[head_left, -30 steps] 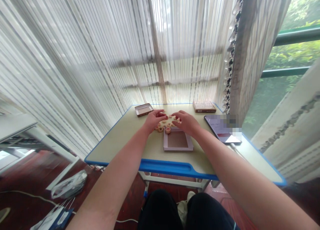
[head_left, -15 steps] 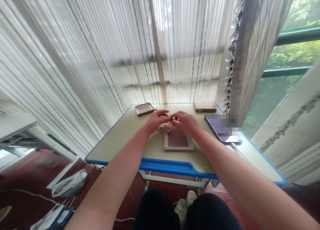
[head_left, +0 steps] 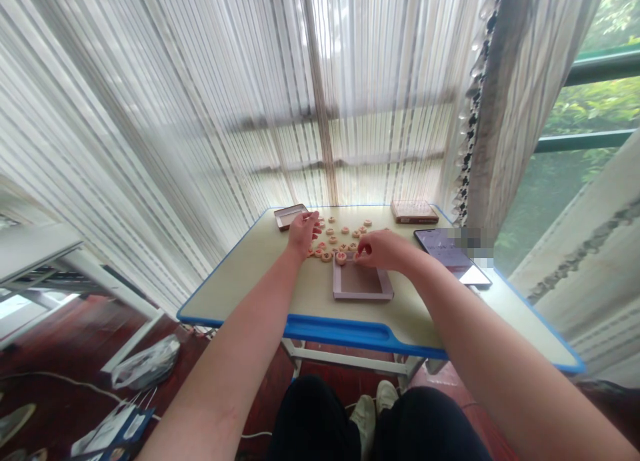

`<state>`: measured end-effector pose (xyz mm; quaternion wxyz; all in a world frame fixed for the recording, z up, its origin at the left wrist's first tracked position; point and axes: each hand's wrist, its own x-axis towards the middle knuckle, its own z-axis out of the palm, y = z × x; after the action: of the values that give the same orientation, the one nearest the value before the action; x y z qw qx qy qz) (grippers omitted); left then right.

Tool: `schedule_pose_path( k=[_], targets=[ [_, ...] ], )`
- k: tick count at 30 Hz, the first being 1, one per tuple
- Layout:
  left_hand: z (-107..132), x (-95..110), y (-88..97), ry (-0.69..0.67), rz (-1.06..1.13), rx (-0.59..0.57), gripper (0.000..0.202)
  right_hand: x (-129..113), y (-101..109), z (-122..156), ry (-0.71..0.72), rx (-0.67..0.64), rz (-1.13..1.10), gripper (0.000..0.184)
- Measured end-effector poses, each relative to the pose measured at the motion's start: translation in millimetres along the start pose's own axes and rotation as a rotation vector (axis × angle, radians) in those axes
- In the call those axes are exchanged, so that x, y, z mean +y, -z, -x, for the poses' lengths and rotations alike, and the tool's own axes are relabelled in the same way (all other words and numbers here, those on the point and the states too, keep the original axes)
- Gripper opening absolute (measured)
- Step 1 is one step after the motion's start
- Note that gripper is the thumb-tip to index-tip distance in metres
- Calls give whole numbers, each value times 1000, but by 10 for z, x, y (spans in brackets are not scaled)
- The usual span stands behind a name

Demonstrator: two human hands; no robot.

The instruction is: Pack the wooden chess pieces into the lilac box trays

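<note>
the left hand (head_left: 303, 237) and the right hand (head_left: 384, 249), together half a second ago, are now apart, baring the scattered xiangqi pieces (head_left: 333, 240) on the worktop (head_left: 235, 271) beyond the cardboard tray (head_left: 363, 296). the right hand is now at the tray's far edge, seemingly bringing a second piece beside the red-marked piece (head_left: 341, 258) in the far left corner. its grip is nearly closed, pinching what looks like a small piece (head_left: 357, 255); the left grip is loose, fingers parted, near the open box (head_left: 286, 219), holding nothing visible.
</note>
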<state>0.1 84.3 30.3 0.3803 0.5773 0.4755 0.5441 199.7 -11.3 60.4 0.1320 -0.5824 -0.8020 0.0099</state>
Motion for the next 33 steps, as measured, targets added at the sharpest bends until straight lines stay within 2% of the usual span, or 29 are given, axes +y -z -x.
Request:
schedule_pose_path(
  k=[3, 6, 9, 15, 21, 33],
  targets=[
    [43, -36, -23, -150, -283, -77, 39, -37, -27, 24, -21, -125, 41, 19],
    [121, -27, -36, -337, -627, -194, 33, 13, -20, 16, 1, -142, 11, 24],
    [174, 0, -26, -445, -817, -286, 33, 96, -8, -7, 22, -152, -33, 25],
    [191, 36, -15, -445, -906, -275, 33, 25, -31, 4, 67, -175, -102, 13],
    [191, 39, -28, -452, -913, -264, 44, -117, -81, 10, 155, -155, -125, 18],
    [173, 10, -20, -467, -907, -250, 46, -165, -183, -8, 159, -87, -37, 25]
  ],
)
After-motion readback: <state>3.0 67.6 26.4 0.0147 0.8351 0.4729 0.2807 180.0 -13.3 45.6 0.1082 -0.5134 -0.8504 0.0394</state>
